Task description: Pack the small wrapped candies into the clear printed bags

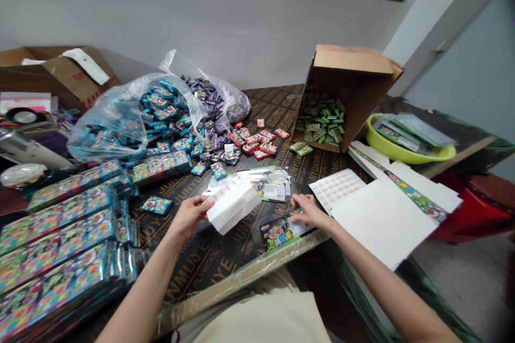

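Observation:
My left hand (193, 218) grips the near left end of a white paper carton (234, 207), thumb on top, above the dark printed board. The carton is tilted, and its far end overlaps some flat printed sleeves (273, 192) on the board. My right hand (309, 211) is bent over a flat printed packet (277, 231) near the board's front edge. Its thumb and forefinger are apart, with the thumb at the packet's upper side; its other fingers are partly hidden. Beyond the carton lie small red packs (262, 144), blue packs (218, 170) and purple-black packs (230, 154).
Wrapped multicolour boxes (60, 257) are stacked at left. Clear bags (108, 118) of small packs stand behind. A tipped cardboard box (354, 64) holds green packs (322, 123). White label sheets (340, 188), flat card (382, 220) and a yellow basin (410, 154) are at right.

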A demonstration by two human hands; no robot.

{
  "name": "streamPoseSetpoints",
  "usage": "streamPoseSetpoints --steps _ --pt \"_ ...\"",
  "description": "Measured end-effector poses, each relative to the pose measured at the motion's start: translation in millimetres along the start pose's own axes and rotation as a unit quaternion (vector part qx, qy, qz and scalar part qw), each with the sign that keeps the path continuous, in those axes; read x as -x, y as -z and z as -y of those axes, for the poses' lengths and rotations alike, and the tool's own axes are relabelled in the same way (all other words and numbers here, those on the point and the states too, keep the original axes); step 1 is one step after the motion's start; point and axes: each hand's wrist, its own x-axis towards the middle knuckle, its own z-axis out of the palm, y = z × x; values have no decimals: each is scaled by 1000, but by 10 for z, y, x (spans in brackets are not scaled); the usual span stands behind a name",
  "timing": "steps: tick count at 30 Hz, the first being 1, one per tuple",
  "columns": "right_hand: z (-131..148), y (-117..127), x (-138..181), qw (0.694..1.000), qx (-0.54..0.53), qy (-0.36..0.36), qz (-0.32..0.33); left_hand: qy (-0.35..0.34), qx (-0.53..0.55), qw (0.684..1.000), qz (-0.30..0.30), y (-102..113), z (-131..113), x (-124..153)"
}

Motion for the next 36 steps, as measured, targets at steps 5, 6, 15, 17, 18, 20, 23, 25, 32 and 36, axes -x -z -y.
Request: streamPoseSetpoints --steps 5,6,15,17,18,20,23,25,32,36 --pt "-175 624 75 928 -359 7 -97 27 -84 995 46 -300 155 -54" --pt "-197 734 72 909 -394 -2 -137 28 -95 993 57 -442 214 -63" --pt "-41 296 -316 976 -214 10 45 -55 -225 973 14 -1282 590 -373" --pt "-79 120 -374 985 -168 2 50 -56 -247 967 20 -1240 593 -446" --pt "-102 56 -389 987 -153 -1 49 -54 -257 964 27 -1221 589 -472" --pt "-135 -26 -400 991 -125 -4 45 -47 -275 959 42 -1207 570 -496" --pt "-122 -56 -378 998 -65 -4 14 -50 -306 949 60 -1213 514 -478" --pt "-69 -39 -355 999 21 12 -27 -71 -333 939 53 -1161 456 -446" --pt "354 -94 -670 982 137 96 -90 -158 -446 877 -81 -362 284 -459" --pt "591 -272 -1216 982 157 99 -28 -169 -501 846 -73 -95 389 -500"
